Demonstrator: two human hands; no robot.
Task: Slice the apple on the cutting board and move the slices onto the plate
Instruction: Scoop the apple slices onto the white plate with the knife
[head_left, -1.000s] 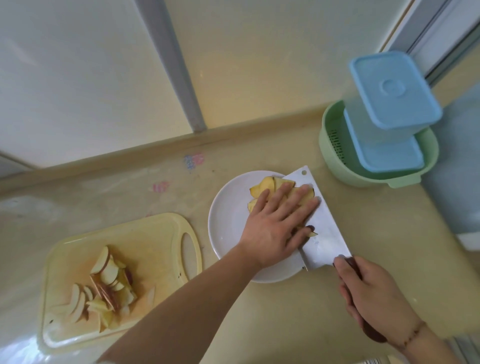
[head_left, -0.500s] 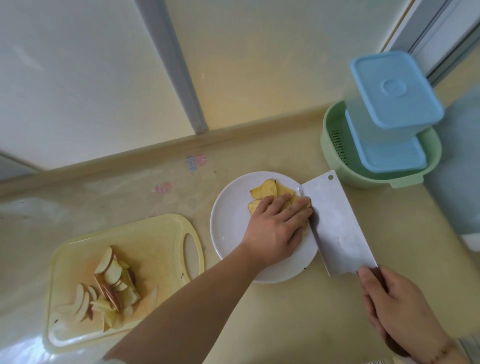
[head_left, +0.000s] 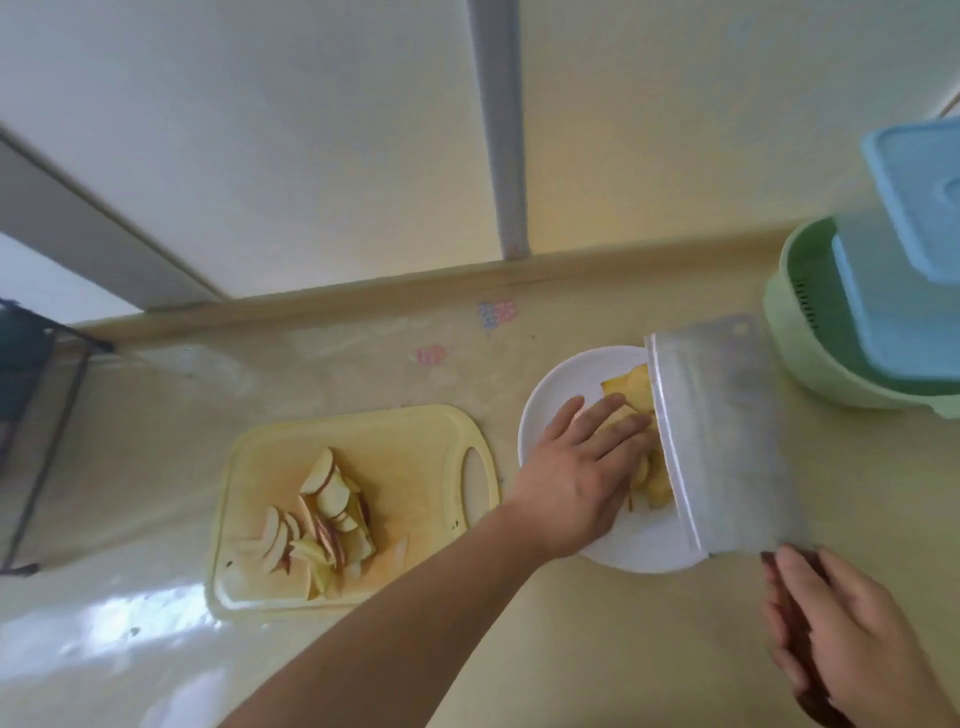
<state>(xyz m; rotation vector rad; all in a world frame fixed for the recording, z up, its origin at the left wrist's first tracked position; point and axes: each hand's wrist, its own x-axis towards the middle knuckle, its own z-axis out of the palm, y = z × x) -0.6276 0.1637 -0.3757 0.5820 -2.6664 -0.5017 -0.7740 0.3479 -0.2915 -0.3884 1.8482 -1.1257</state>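
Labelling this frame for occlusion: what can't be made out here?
Head view only:
- Slices on the plate: mostly hidden under the left hand and behind the cleaver; count unreadable.
- Cleaver: blade motion-blurred, far edge indistinct.
- Cleaver handle: covered by the right hand, cut off by the bottom edge.
- Blue boxes in the green strainer: cut off by the right edge.
- Slices on the cutting board: piled, overlapping; count unclear.
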